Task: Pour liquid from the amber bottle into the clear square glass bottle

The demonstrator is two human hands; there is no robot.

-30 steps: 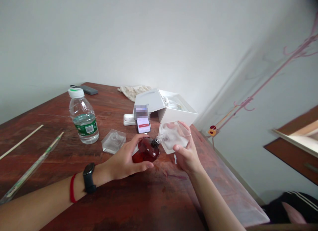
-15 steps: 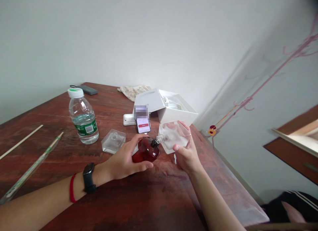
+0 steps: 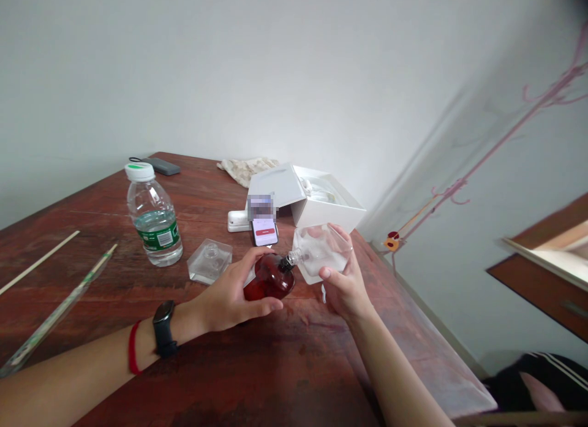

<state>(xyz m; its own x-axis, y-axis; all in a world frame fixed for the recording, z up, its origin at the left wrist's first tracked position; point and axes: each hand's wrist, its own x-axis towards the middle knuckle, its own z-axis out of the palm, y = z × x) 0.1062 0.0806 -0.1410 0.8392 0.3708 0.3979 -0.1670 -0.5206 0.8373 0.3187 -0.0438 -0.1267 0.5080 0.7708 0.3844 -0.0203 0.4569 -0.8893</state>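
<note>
Red-brown bottle [image 3: 272,281] was tilted, left hand [image 3: 234,295] gripped it | right hand [image 3: 348,286] gripped clear bottle [image 3: 319,250] | necks met over bench [image 3: 271,372]

The flask [image 3: 273,283] was deep translucent red, black at the neck [image 3: 286,265]; the decanter [image 3: 324,252], at two o'clock from it, milky white on clear. At ten o'clock a clear bottle [image 3: 154,221] wore a green label [image 3: 151,239] and white cap [image 3: 140,172]; at eight, a black watch [image 3: 164,338] and red bracelet [image 3: 133,348]. The tabletop [image 3: 275,366] was streaked reddish-brown, the cloth [image 3: 243,171] mottled cream, the box [image 3: 328,215] white, the rack [image 3: 459,185] pink.
</note>
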